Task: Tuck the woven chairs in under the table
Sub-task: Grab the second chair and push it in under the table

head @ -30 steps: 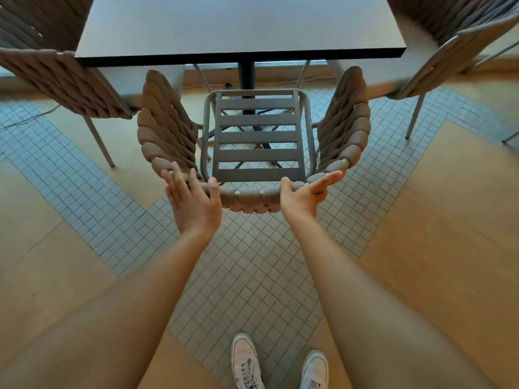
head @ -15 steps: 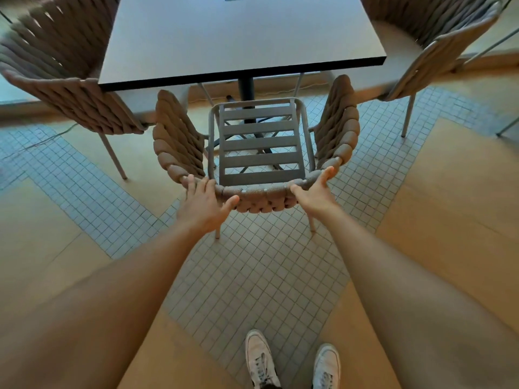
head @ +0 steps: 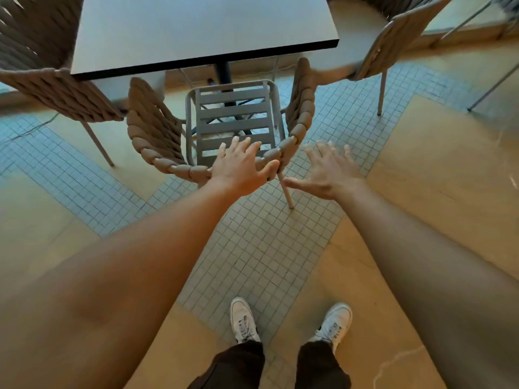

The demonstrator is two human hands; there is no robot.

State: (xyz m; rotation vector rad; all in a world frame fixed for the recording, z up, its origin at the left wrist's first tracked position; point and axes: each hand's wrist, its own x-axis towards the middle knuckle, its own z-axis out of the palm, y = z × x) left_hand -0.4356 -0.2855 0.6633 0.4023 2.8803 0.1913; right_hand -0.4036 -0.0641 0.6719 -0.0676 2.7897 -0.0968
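A woven brown chair (head: 157,136) with a grey slatted seat (head: 234,119) stands in front of me, its seat front just under the near edge of the dark square table (head: 202,29). My left hand (head: 241,167) lies flat and spread on the top of the chair's woven back, gripping nothing. My right hand (head: 328,169) is spread open in the air to the right of the chair back, touching nothing. Two more woven chairs stand at the table's left side (head: 42,68) and right side (head: 393,37).
The floor has a band of small grey tiles (head: 258,248) between tan panels (head: 449,178). My white shoes (head: 244,321) stand on it behind the chair. The table's black pedestal (head: 223,73) rises beyond the seat. Thin metal legs (head: 491,85) of other furniture show at far right.
Both hands have come off their hold on the chair back. The right hand has moved away to the right; the left has shifted right along the back. The chair appears slightly turned.
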